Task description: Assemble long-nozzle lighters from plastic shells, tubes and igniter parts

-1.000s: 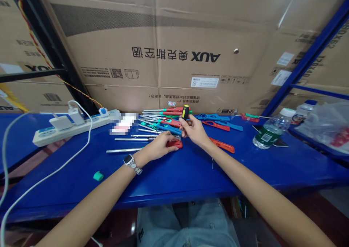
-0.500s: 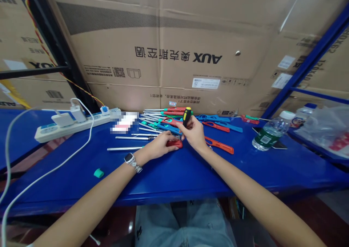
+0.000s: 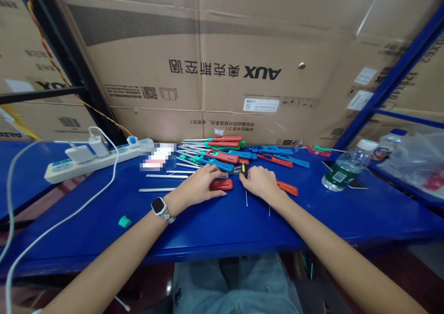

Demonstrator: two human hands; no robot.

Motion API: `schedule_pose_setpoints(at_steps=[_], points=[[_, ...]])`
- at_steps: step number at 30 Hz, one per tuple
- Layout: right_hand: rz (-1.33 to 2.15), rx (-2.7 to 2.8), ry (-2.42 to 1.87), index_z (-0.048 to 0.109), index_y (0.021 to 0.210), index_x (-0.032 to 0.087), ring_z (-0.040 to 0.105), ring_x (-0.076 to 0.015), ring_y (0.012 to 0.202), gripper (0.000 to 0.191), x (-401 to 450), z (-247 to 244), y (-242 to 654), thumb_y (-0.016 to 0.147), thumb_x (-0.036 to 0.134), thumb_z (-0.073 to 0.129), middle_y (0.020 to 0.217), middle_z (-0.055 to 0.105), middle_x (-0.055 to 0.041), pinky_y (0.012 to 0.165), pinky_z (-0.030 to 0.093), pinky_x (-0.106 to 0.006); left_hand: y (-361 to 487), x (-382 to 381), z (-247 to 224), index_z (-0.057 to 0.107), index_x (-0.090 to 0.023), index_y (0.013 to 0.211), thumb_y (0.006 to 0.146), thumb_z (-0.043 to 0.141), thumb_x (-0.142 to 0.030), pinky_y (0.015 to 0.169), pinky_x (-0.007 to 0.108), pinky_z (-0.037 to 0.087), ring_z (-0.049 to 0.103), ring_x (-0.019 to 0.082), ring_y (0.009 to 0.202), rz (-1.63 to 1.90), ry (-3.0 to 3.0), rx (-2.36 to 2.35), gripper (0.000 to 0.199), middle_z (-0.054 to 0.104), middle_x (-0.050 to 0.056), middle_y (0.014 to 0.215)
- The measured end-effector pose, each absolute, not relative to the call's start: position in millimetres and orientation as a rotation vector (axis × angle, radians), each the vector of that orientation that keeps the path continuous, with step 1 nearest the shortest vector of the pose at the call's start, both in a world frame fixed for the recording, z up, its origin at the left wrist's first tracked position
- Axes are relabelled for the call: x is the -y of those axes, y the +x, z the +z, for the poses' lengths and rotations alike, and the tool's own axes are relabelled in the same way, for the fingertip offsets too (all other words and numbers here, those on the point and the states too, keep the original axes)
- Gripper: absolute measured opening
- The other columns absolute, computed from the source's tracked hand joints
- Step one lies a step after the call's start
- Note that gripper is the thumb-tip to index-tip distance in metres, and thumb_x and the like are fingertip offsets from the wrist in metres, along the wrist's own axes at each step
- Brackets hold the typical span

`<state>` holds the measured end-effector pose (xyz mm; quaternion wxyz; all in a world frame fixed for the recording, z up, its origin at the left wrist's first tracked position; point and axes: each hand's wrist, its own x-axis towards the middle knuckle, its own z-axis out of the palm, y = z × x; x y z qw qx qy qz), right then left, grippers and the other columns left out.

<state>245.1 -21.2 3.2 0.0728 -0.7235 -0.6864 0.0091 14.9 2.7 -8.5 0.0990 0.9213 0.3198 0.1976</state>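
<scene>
Left hand [image 3: 199, 184]: yours, closed around the red lighter [image 3: 224, 184], midway between the blue table's [image 3: 222, 226] front and back edges | Right hand [image 3: 262, 182]: yours, gripping the black-and-yellow screwdriver [image 3: 244, 169] | Hands: near, apart

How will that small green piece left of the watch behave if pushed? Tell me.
The green piece may roll or rock, as its side looks rounded. It is probably light, being small and plastic-looking. It could also slide, since the blue table looks smooth and glossy.
</scene>
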Motion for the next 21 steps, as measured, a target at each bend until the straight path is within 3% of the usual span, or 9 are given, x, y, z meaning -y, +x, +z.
schedule_pose_setpoints(at_steps=[4, 9, 15, 21], points=[[-0.028, 2.122, -2.164, 0.077, 0.098, 0.015, 0.075, -0.0346, 0.096, 0.044, 17.9, 3.9, 245.1, 0.099, 0.049, 0.05, 0.099, 0.077, -0.0232, 0.077, 0.053, -0.041, -3.2, 2.7, -3.7, 0.069, -0.017, 0.118, 0.089, 0.076, -0.048, 0.094, 0.048, 0.048, 0.06, 0.033, 0.108, 0.468, 2.82, -1.133, 0.043, 0.065, 0.012, 0.113], [-0.022, 2.104, -2.076, 0.073, 0.105, 0.014, 0.073, -0.0385, 0.095, 0.053, 19.7, 8.7, 242.6, 0.099, 0.061, 0.048, 0.101, 0.075, -0.0232, 0.076, 0.053, -0.046, -9.1, 6.7, -3.9, 0.065, -0.018, 0.111, 0.1, 0.063, -0.038, 0.091, 0.044, 0.047, 0.061, 0.03, 0.106, 0.31, 2.884, -1.149, 0.023, 0.065, 0.01, 0.114], [0.024, 2.476, -1.146, 0.063, 0.117, 0.021, 0.064, -0.031, 0.114, 0.037, 17.4, 13.8, 233.2, 0.101, 0.053, 0.054, 0.123, 0.07, -0.0147, 0.099, 0.045, -0.046, 6.3, 5.5, 7.3, 0.061, -0.019, 0.115, 0.104, 0.054, -0.034, 0.093, 0.044, 0.047, 0.061, 0.029, 0.104, 0.412, 2.981, -1.05, 0.019, 0.062, 0.01, 0.113], [0.22, 2.488, -1.018, 0.054, 0.134, 0.021, 0.068, -0.028, 0.097, 0.044, -15.4, 25.1, 243.6, 0.098, 0.045, 0.061, 0.117, 0.073, -0.0121, 0.084, 0.047, -0.038, 10.9, -25.7, 33.5, 0.056, -0.019, 0.124, 0.103, 0.058, -0.032, 0.092, 0.039, 0.051, 0.062, 0.027, 0.11, 0.599, 2.972, -0.936, 0.025, 0.059, 0.012, 0.125]])
